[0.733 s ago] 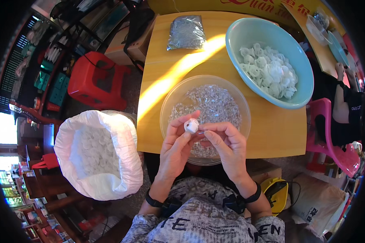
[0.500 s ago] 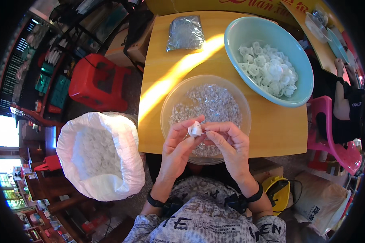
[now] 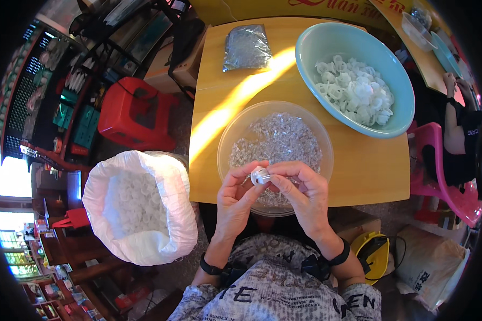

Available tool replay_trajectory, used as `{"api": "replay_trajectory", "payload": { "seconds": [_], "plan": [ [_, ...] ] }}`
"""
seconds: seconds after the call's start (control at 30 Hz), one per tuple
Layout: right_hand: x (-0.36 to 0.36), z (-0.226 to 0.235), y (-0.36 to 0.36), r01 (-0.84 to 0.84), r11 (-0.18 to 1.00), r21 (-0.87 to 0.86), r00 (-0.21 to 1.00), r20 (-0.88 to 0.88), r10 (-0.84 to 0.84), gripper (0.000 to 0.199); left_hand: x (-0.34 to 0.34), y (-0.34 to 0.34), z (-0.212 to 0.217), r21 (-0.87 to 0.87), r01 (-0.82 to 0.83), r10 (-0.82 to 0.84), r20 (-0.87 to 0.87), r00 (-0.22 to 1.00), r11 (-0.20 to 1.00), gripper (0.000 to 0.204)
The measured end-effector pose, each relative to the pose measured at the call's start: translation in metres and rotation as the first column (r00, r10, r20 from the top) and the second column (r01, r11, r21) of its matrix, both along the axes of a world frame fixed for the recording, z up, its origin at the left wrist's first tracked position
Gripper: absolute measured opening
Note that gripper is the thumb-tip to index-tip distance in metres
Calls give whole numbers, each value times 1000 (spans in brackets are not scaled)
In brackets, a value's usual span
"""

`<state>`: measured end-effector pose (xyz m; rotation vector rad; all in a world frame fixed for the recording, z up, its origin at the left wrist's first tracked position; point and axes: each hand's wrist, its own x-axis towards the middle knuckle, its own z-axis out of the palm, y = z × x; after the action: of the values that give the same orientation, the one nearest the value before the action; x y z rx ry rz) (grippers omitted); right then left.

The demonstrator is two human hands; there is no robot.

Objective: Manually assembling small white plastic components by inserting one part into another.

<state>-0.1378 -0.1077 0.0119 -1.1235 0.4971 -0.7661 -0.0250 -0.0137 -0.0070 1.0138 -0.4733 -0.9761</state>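
Observation:
My left hand (image 3: 233, 200) pinches a small white round plastic part (image 3: 259, 175) between thumb and fingers, above the near side of a translucent tub (image 3: 226, 134). Against the right side of that part, my right hand (image 3: 304, 199) is closed on a thin clear plastic piece (image 3: 269, 178), partly hidden by the fingertips. Many loose clear pieces (image 3: 286, 139) lie in the tub under both hands. At the far right of the table, a light blue basin (image 3: 318, 51) holds a heap of white plastic parts (image 3: 353, 91).
Left of the table stands an open white sack (image 3: 183, 214) of whitish parts. A silvery plastic packet (image 3: 246, 47) lies at the table's far left. Around are a red stool (image 3: 126, 107), a pink chair (image 3: 439, 160), a yellow container (image 3: 375, 259) and another person's arm (image 3: 454, 125).
The white part has turned a little in my fingers, and the right fingertips have come closer around it. The whole view has shifted slightly.

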Motion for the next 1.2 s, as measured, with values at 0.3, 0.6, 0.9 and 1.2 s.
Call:
{"api": "replay_trajectory", "payload": {
  "seconds": [0.3,0.6,0.9,1.2],
  "plan": [
    [0,3,1,32,998,-61,999,19,-31,11,-1,0,-3,-73,18,-23,-57,998,997,34],
    [0,4,0,38,994,-98,999,-6,-39,10,3,2,-5,-73,49,-50,-20,999,996,37],
    [-3,1,-1,44,992,-117,997,-61,-51,11,9,6,-6,-86,109,-100,103,990,990,44],
    [-5,-5,0,38,989,-142,994,-96,-52,9,7,5,-10,-104,96,-83,121,989,990,44]
  ]
}}
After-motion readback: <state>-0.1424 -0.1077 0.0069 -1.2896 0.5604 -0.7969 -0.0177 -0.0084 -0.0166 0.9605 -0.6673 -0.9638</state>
